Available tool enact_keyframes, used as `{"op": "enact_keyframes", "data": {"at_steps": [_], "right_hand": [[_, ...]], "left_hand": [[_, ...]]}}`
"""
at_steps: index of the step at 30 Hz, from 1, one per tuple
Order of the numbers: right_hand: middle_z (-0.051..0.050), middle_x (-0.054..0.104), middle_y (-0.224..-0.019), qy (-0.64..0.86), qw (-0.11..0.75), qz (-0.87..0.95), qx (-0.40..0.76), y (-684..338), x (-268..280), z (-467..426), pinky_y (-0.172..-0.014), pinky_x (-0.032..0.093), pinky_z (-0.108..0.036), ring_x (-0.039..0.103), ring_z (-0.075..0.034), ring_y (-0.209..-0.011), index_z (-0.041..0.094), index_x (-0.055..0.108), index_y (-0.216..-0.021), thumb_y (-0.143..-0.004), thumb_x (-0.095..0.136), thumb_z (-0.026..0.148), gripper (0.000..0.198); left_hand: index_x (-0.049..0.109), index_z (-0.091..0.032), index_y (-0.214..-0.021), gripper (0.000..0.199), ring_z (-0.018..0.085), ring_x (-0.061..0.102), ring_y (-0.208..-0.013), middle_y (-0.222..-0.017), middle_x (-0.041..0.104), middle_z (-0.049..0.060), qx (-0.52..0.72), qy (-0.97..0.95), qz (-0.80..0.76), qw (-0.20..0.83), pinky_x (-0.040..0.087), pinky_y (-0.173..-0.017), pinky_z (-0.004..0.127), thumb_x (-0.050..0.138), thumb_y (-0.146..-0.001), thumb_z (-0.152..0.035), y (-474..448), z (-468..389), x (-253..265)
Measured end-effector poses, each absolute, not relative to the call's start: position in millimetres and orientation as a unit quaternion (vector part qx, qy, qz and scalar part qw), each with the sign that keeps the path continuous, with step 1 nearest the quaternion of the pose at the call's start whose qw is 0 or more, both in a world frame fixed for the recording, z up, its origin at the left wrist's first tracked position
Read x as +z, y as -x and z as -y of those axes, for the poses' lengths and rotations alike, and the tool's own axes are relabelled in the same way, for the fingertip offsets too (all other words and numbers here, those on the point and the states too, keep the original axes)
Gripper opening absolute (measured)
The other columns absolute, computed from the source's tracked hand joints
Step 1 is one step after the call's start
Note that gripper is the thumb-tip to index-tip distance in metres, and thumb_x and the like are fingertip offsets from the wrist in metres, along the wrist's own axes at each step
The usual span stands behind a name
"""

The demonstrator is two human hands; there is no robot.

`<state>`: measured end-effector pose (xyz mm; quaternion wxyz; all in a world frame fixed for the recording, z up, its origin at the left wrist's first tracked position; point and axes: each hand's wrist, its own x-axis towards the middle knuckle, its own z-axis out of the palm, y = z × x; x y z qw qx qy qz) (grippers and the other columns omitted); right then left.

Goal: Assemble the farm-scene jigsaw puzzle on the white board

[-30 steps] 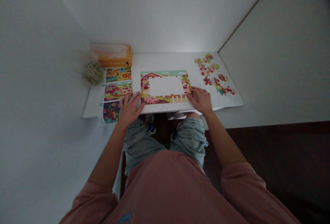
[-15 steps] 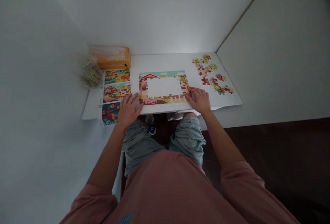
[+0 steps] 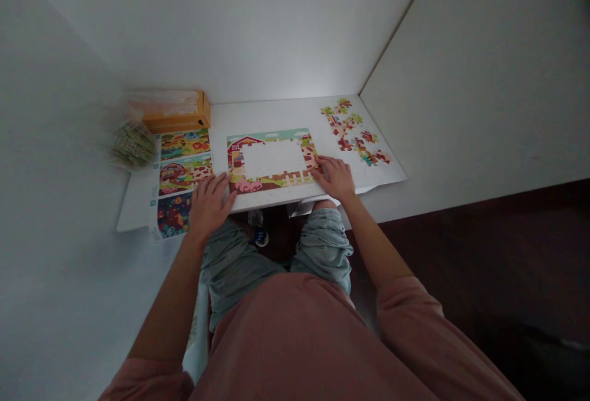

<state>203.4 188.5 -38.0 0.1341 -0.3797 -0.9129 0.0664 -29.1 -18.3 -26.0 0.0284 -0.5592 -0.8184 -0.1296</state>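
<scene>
Since a second ago my view has swung to the right, so the whole worktop (image 3: 276,115) now sits further left in frame; the hands themselves have hardly shifted against the puzzle. I read that as a head turn only, with the work at the same stage: the border done, the middle unfilled.

At far left a blurred clear bag of small pieces (image 3: 131,142) lies beside an orange box (image 3: 177,115). Next comes a sheet of three reference pictures (image 3: 180,170), its near end hanging past the worktop edge. My left hand (image 3: 208,204) rests flat with fingers spread, overlapping that sheet and touching the lower left corner of the farm jigsaw puzzle (image 3: 271,161); it holds nothing. The puzzle lies at the near middle of the worktop: a red barn top left, sky along the top, white fence and a pink pig below, a bare white rectangle inside. My right hand (image 3: 335,176) presses open-palmed on its lower right corner, also holding nothing. Well beyond it, loose puzzle pieces (image 3: 354,133) are scattered at the far right
</scene>
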Motion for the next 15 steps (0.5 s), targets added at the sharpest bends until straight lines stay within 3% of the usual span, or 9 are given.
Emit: {"op": "enact_keyframes", "data": {"at_steps": [15], "right_hand": [[0.005,0.033,-0.115,0.375,0.177,0.907,0.072,-208.5,-39.3,-193.2,-0.083,0.024,-0.035,0.029,-0.018,-0.102,0.03,0.03,-0.112,-0.076,0.021,0.047,0.041]], "left_hand": [[0.018,-0.023,-0.117,0.047,0.023,0.015,-0.111,-0.122,0.02,0.001,-0.131,0.56,0.817,0.046,0.014,-0.09,0.043,0.03,-0.075,-0.038,24.9,12.5,-27.1]]}}
